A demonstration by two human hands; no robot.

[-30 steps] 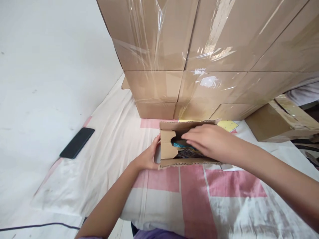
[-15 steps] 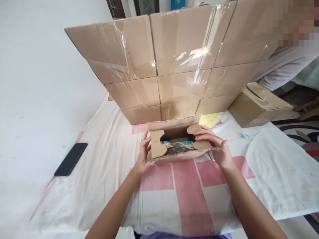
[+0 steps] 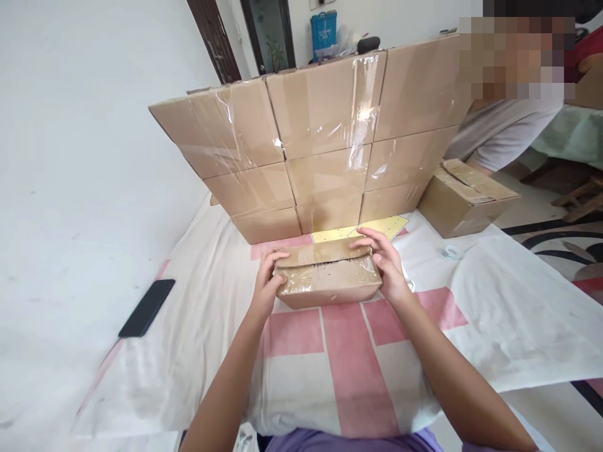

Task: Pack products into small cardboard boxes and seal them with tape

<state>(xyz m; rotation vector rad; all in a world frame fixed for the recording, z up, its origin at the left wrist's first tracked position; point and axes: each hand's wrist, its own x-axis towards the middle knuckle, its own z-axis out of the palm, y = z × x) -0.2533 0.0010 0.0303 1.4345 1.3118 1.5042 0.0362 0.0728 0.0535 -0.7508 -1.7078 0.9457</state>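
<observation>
Cardboard box (image 3: 330, 297): in the head view it sits on the pink-and-white cloth (image 3: 351, 389), in front of the taped carton stack (image 3: 330, 119). My left hand (image 3: 267, 285) grips its left end, fingers curled onto the far flap (image 3: 320, 253) and thumb on the near flap (image 3: 330, 276). My right hand (image 3: 387, 267) has its fingers spread at the right end; whether they bear down, I can't quite tell. I'd judge even, gentle pressure at both ends best for holding the flaps level. The box is matte and straight-sided, ragged where the flaps meet, with glossy, wrinkled tape (image 3: 294, 284) at the left corner.
</observation>
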